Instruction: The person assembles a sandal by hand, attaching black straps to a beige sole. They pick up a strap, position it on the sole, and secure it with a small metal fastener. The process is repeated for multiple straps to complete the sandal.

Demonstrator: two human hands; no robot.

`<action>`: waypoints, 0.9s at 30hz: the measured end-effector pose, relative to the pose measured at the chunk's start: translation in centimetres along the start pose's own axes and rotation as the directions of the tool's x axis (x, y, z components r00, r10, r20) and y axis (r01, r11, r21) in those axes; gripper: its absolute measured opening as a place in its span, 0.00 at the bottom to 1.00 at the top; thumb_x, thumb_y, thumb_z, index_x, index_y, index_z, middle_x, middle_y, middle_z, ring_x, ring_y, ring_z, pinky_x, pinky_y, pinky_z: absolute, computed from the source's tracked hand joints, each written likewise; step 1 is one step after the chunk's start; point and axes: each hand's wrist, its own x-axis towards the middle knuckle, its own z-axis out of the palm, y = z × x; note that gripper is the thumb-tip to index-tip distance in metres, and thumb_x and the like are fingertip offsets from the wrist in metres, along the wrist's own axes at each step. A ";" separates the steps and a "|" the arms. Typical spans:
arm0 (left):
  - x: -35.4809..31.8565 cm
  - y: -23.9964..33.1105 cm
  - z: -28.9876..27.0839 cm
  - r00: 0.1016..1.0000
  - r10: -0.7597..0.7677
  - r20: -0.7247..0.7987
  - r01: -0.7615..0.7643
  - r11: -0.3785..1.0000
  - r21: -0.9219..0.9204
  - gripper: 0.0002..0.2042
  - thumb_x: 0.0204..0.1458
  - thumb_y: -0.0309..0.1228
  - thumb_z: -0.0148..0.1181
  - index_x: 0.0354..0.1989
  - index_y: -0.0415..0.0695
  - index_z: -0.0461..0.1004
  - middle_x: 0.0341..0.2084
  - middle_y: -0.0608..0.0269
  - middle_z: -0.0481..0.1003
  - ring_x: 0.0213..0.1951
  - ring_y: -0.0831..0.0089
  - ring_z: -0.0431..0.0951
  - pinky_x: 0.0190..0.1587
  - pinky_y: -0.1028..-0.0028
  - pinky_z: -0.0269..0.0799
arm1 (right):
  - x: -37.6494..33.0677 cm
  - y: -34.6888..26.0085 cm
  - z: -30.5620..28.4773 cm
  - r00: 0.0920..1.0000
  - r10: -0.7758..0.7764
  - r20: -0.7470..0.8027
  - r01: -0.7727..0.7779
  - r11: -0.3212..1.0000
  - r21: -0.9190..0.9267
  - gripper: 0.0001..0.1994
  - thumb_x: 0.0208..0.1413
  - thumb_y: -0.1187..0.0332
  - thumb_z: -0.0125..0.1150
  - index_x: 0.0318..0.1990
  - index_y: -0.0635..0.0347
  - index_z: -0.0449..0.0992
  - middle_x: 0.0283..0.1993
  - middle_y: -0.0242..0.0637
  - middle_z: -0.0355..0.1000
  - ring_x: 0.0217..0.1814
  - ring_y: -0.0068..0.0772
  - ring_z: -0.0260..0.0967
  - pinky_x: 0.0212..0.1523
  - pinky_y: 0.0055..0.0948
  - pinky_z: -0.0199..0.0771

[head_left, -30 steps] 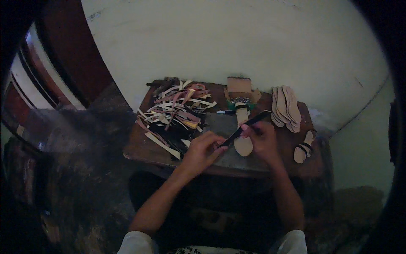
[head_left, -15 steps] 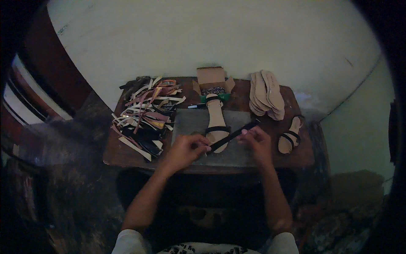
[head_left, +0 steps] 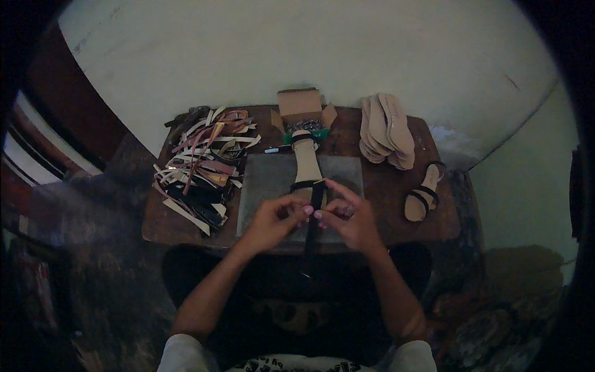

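A black strap [head_left: 310,242] hangs almost upright between my hands, its lower end dangling past the table's front edge. My left hand [head_left: 277,221] is closed, thumb and fingertips pinching the strap's left side. My right hand [head_left: 352,221] pinches it from the other side, the index finger reaching up to the strap's top end. Behind them a beige sandal [head_left: 306,162] with black straps lies on a grey slab [head_left: 263,180]; my hands and the strap cover much of its front part.
Leather-like strips [head_left: 198,167] in many colours heap up at the left. An open cardboard box [head_left: 300,102] of small metallic pieces stands at the back, a pen [head_left: 276,149] beside it. Stacked beige soles [head_left: 388,133] and another sandal [head_left: 424,197] lie right on the brown table [head_left: 390,229].
The strap has swung from a slanting, stretched position to nearly upright. My right hand has come left and down, close to my left hand. The view has shifted slightly.
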 end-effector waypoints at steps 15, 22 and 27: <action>0.6 1.0 -2.2 0.941 -0.170 -0.294 0.054 0.930 -0.364 0.07 0.53 0.24 0.64 0.36 0.39 0.72 0.25 0.64 0.77 0.26 0.80 0.74 0.31 0.78 0.70 | 0.2 0.9 -0.9 0.993 0.096 0.063 -0.091 0.993 -0.078 0.11 0.54 0.75 0.66 0.44 0.67 0.77 0.33 0.38 0.79 0.34 0.24 0.76 0.36 0.25 0.76; 0.3 0.8 -4.5 0.940 -0.298 -0.168 0.242 0.926 -0.291 0.12 0.52 0.25 0.65 0.44 0.39 0.76 0.27 0.65 0.78 0.30 0.79 0.76 0.34 0.78 0.71 | 0.8 -0.7 -4.0 0.970 0.136 -0.201 -0.160 0.981 -0.107 0.11 0.55 0.70 0.66 0.43 0.65 0.78 0.33 0.39 0.79 0.31 0.23 0.74 0.32 0.25 0.75; 0.2 0.8 -4.6 0.959 -0.255 -0.123 0.244 0.965 -0.098 0.12 0.50 0.25 0.68 0.43 0.37 0.78 0.28 0.65 0.78 0.29 0.81 0.75 0.33 0.80 0.69 | 1.2 0.3 -4.4 0.946 0.137 -0.292 -0.112 0.989 0.101 0.14 0.56 0.72 0.64 0.48 0.63 0.71 0.33 0.41 0.78 0.30 0.25 0.76 0.31 0.25 0.76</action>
